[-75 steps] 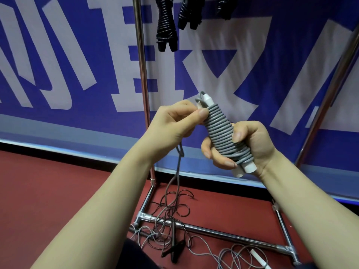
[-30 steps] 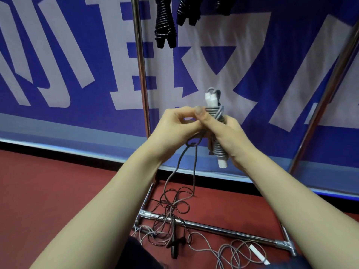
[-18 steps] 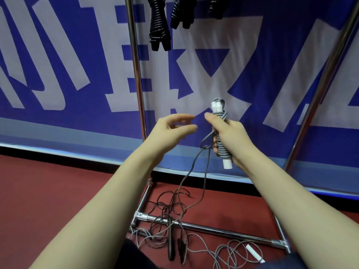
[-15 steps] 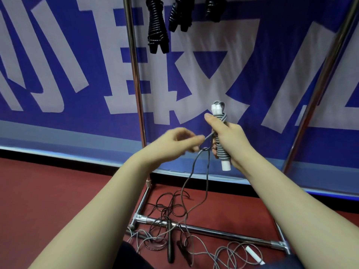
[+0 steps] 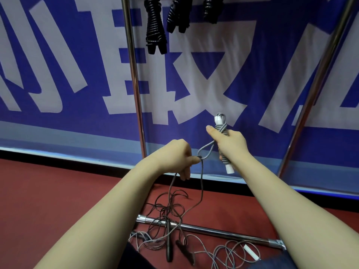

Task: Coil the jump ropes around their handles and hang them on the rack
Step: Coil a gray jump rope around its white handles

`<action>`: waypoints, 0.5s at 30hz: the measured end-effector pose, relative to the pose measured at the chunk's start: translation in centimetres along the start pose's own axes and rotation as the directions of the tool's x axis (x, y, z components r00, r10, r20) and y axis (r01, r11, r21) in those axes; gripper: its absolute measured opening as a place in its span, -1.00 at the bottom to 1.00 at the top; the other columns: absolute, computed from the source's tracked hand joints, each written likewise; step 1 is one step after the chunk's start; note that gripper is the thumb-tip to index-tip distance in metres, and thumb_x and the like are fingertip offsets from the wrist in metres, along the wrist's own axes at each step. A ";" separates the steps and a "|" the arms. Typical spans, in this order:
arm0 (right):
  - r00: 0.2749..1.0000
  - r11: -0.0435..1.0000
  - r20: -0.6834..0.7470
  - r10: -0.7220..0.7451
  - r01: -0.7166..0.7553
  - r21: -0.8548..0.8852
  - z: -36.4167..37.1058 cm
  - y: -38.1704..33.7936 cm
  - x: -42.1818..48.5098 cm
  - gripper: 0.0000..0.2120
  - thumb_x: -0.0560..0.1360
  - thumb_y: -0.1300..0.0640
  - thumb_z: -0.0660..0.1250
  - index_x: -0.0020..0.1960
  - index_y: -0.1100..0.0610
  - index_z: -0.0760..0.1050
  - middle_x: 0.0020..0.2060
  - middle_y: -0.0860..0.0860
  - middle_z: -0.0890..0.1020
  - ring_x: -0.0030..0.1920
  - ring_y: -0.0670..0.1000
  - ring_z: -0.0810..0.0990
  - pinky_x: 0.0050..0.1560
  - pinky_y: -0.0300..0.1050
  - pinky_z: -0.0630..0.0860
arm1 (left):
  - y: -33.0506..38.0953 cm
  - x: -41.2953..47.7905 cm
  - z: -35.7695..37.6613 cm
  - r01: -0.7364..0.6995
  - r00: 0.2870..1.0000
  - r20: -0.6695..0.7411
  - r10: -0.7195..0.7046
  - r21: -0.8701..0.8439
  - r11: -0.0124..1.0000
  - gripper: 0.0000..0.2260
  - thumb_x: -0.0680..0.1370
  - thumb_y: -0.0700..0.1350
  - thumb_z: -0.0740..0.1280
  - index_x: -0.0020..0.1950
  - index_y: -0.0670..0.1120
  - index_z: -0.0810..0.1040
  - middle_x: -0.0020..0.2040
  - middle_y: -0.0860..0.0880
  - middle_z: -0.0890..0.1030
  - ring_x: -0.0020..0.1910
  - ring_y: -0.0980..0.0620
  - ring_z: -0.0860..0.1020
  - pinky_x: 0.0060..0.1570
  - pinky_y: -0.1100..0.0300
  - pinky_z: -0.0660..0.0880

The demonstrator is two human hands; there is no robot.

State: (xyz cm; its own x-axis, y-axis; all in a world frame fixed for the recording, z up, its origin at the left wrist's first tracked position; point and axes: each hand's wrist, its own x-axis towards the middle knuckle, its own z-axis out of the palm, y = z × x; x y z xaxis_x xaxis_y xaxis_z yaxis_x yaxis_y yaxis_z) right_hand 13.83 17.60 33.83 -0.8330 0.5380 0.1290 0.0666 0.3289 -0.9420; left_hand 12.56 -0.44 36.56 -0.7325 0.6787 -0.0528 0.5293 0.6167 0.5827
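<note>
Light, limp rope (image 5: pixel 223 130), probably springy (prone to uncoiling). Best gripped round wound handles (image 5: pixel 229 168), as by right hand (image 5: pixel 231 141) mid-frame; loop (image 5: pixel 205 146) pinched by left hand (image 5: pixel 174 155).

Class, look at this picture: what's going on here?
A person is bundling a grey jump rope. The right hand grips the coiled bundle upright, while the left hand pinches a loose loop of its cord; more cord trails down to tangled ropes on the floor. Black coiled ropes already hang on the rack.
</note>
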 end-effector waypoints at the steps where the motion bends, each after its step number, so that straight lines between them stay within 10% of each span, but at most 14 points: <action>1: 1.000 0.996 -0.009 -0.004 0.003 -0.090 0.1 0.4 0.2 -0.54 0.40 -0.31 0.38 -0.35 0.07 0.43 -0.44 0.00 0.51 -0.39 0.09 0.51 -0.31 -0.07 0.48 | -0.2 0.0 0.0 -0.037 0.999 -0.015 0.036 -0.085 0.996 -0.71 0.65 -0.09 0.27 -0.06 -0.32 0.57 -0.31 -0.09 0.68 -0.41 0.10 0.62 -0.32 0.38 0.49; 6: 0.999 0.844 -0.028 0.042 -0.050 -0.535 0.1 3.9 1.2 -0.55 0.44 -0.34 0.29 -0.11 0.07 0.52 -0.18 0.04 0.58 -0.06 0.17 0.58 -0.14 -0.08 0.40 | -0.3 0.2 -0.7 -0.351 0.909 -0.413 0.053 -0.691 0.632 -0.80 0.67 -0.23 0.18 -0.03 -0.28 0.54 -0.34 -0.05 0.59 -0.34 0.08 0.56 -0.16 0.26 0.56; 10: 0.990 0.628 -0.086 0.109 -0.136 -0.766 -2.0 8.2 1.7 -0.57 0.45 -0.30 0.25 0.01 0.05 0.56 0.00 0.07 0.64 0.06 0.15 0.60 -0.12 -0.11 0.38 | -1.8 0.6 -2.9 -0.591 0.736 -0.638 -0.224 -0.768 0.245 -0.78 0.69 -0.21 0.13 -0.10 -0.16 0.50 -0.37 0.03 0.53 -0.35 0.11 0.50 -0.16 0.26 0.54; 15: 0.979 0.405 -0.132 0.155 -0.185 -0.895 -4.4 10.9 1.3 -0.61 0.50 -0.21 0.26 0.09 0.07 0.57 0.06 0.06 0.64 0.10 0.12 0.62 -0.06 -0.15 0.42 | -3.1 0.3 -3.7 -0.652 0.666 -0.659 -0.349 -0.742 0.157 -0.76 0.70 -0.16 0.12 -0.08 -0.15 0.52 -0.31 0.00 0.54 -0.28 0.09 0.55 -0.17 0.29 0.56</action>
State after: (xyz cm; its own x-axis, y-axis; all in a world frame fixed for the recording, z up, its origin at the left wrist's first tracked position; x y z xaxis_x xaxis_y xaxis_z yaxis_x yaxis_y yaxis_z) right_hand 15.85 25.32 25.08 -0.7326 0.6804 0.0217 0.6728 0.7286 -0.1284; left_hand 9.12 -3.59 37.70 -0.9548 -0.0262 0.2961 0.2431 -0.6419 0.7272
